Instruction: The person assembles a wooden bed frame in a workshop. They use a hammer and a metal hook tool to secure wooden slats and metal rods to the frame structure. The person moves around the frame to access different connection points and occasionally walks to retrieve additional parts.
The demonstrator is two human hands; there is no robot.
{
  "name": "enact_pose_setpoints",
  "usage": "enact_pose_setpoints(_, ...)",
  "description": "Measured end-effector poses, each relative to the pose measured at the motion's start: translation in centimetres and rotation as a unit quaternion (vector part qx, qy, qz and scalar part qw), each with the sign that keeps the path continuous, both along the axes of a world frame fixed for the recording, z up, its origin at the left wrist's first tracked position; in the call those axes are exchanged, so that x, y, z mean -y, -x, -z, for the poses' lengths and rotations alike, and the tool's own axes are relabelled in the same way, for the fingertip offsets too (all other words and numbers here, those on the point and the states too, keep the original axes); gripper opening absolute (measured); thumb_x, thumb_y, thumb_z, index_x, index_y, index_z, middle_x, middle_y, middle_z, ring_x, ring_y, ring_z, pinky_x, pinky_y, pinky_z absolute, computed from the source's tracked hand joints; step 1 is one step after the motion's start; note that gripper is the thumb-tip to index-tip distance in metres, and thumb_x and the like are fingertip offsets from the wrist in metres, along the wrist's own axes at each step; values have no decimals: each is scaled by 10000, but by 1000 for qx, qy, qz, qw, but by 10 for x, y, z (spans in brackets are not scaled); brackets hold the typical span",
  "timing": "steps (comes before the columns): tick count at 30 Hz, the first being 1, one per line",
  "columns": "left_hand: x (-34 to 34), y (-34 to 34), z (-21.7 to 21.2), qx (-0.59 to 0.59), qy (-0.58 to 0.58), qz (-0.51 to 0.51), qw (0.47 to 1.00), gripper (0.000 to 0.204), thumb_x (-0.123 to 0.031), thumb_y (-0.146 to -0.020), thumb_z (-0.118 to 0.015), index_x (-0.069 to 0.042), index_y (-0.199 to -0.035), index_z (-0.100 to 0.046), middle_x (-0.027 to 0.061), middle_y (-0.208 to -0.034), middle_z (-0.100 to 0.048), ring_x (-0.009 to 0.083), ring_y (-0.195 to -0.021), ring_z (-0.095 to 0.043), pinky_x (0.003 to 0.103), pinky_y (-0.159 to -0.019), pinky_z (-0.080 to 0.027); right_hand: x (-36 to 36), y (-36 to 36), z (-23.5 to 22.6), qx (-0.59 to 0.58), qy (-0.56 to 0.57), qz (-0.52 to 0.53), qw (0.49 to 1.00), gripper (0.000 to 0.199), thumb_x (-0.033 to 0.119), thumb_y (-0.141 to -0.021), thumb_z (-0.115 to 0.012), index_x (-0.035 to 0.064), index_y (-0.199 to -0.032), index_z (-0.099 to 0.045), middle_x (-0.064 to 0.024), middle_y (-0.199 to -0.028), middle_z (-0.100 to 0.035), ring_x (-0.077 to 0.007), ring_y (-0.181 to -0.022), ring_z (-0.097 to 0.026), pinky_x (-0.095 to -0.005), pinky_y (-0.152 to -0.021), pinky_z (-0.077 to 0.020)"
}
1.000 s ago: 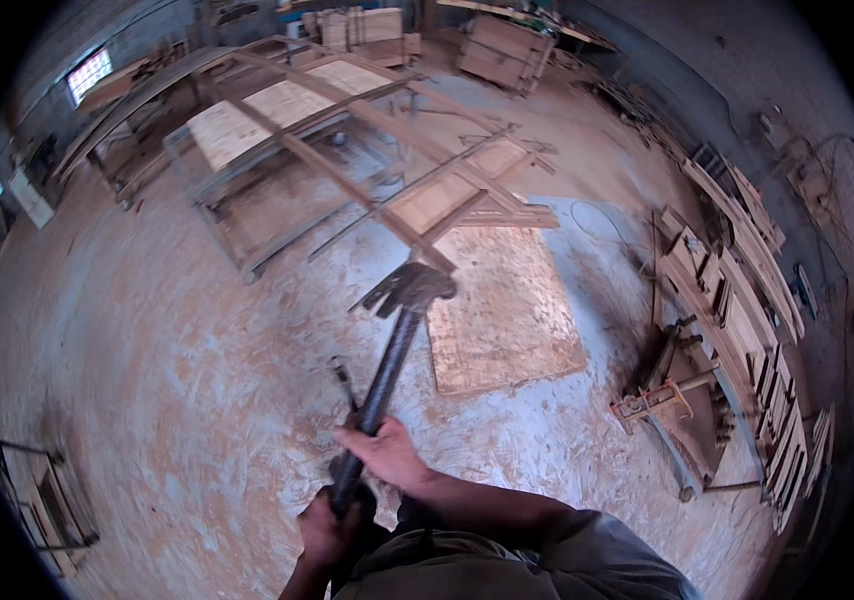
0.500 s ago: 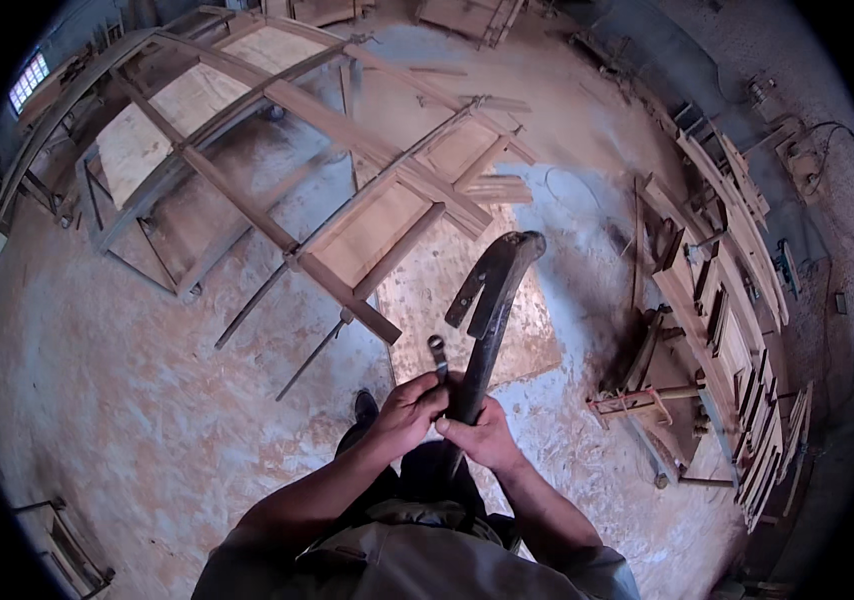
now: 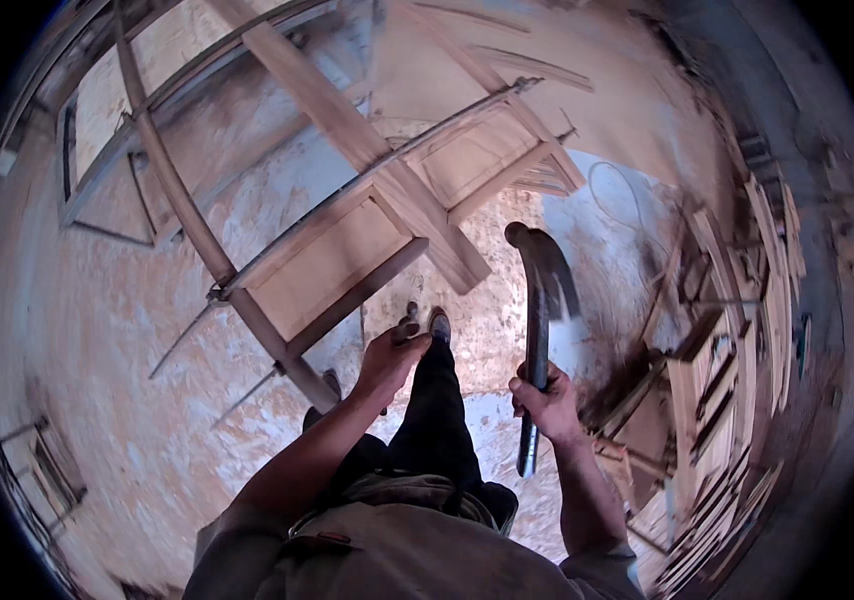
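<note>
Right hand (image 3: pixel 545 402): fist closed around the dark metal shaft of a long claw-headed hammer (image 3: pixel 539 300), gripped in its lower part, with the butt end projecting below the fist. Left hand (image 3: pixel 394 352): fingers curled around a small dark object, too small to identify; how tightly they close cannot be told.

Change from half a second earlier: both hands were then together on the hammer shaft at mid-body; the hands are now apart, the right alone holding the tool, the left carried off toward the wooden frame. The view has also drawn closer to the frame.

Hammer: slim dark shaft, upright and slightly tilted; curved, worn steel head at top, grey and dull, arching over to the left. Position: right of the person's dark-trousered leg (image 3: pixel 439 410), above the dusty pale workshop floor (image 3: pixel 137 400).

Adjacent: large unfinished pale-timber panelled frame (image 3: pixel 347 250), lying just beyond the left hand; stacked wooden frames (image 3: pixel 737 380) along the right wall.
</note>
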State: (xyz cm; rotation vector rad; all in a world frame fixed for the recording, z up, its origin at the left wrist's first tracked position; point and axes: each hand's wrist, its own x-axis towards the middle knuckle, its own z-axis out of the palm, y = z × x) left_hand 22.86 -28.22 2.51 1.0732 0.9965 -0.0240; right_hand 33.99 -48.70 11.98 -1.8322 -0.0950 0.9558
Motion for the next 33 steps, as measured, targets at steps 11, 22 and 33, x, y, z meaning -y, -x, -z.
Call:
enact_pose_setpoints(11,32,-124,83,-65,-79,-70,992,577,-377,-785,-709,74,-1119,-574,186,-1040,-664,270,-973,-643,343,-861,-488,-31,-148,69,127,43,-242,961,337,268,-900,-631,-9,-1076,-556,-87,-611,-538,-151,-525,-505,-302,-518,-435)
enact_pose_setpoints(22,30,-151,63,192,142,-309,921,281,-23,-864,-616,2,-1139,-561,90,-1061,-649,192,-942,-644,317,-828,-519,-69,-194,88,191,100,-399,891,304,219,-860,-655,3,-1055,-570,-185,-744,-638,-366,-688,-649,-418,-611,-507)
enact_pose_setpoints(33,48,-147,96,118,92,-318,936,450,-162,-800,-696,64,-1150,-525,89,-1023,-643,158,-919,-605,293,-839,-477,-85,-202,82,215,147,-454,852,247,232,-875,-641,15,-966,-565,-198,-764,-644,-388,-719,-648,-430,-619,-503)
